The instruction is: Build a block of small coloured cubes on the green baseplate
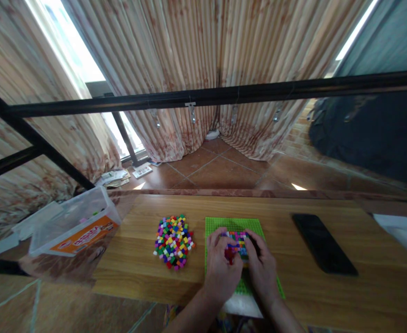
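Observation:
A green studded baseplate (pixel 233 223) lies on the wooden table in front of me, with a patch of small multicoloured toy bricks (pixel 237 238) near its middle. Over the left part of the plate, my left hand (pixel 222 266) is closed, its thumb and fingers bent inward around some red pieces (pixel 229 255). Whether it holds them or they sit on the plate, I cannot tell. My right hand (pixel 263 264) curls at the right side of the patch, fingertips against its edge. Both hands hide part of the bricks.
A heap of loose coloured bricks (pixel 174 243) lies left of the plate. On the right rests a black phone (pixel 323 243). Beyond the table's left end is a clear plastic box (pixel 75 222) with an orange label. A black metal bar (pixel 210 96) crosses behind the table, before curtains (pixel 175 46).

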The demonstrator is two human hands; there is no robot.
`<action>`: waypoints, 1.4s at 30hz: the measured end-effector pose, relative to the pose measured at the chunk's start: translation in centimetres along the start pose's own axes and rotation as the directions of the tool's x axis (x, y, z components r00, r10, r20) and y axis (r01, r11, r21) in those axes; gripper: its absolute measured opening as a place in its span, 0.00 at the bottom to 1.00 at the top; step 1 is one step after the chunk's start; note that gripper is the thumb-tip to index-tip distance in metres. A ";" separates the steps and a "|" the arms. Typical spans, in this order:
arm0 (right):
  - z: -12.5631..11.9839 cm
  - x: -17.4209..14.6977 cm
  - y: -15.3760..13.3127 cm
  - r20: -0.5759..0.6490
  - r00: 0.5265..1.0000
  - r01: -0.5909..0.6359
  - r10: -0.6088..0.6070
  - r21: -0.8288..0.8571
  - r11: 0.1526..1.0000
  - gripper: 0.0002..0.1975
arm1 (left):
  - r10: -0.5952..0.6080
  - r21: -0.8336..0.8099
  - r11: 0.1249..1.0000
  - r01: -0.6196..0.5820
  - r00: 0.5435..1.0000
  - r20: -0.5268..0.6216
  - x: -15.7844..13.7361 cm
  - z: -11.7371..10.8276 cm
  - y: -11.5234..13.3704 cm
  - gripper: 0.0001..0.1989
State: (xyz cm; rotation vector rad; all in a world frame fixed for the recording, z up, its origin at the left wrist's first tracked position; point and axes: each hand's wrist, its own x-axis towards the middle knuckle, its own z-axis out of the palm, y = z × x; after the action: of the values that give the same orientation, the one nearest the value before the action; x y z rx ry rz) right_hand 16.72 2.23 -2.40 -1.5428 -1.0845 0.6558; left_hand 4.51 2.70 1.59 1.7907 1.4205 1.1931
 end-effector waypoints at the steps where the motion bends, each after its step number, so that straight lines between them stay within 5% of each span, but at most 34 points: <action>1: 0.0 0.0 0.0 -0.002 1.000 0.003 -0.003 -0.003 1.000 0.19 | 0.003 -0.005 1.000 -0.003 1.000 0.001 0.0 0.0 -0.1 0.13; 29: 0.0 0.0 0.1 -0.004 1.000 0.013 -0.013 -0.017 1.000 0.19 | -0.014 -0.049 0.999 0.015 1.000 0.019 0.0 -0.3 -0.3 0.13; 42: 0.1 0.0 0.0 -0.014 0.999 0.029 -0.029 -0.021 0.999 0.21 | 0.023 -0.153 0.988 0.007 0.981 0.193 0.4 -1.9 -1.4 0.15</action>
State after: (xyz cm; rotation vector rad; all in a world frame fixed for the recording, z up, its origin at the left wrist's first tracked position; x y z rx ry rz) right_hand 16.64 2.23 -2.42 -1.5447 -1.1036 0.6147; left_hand 2.18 3.30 1.44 1.7548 1.1796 1.0680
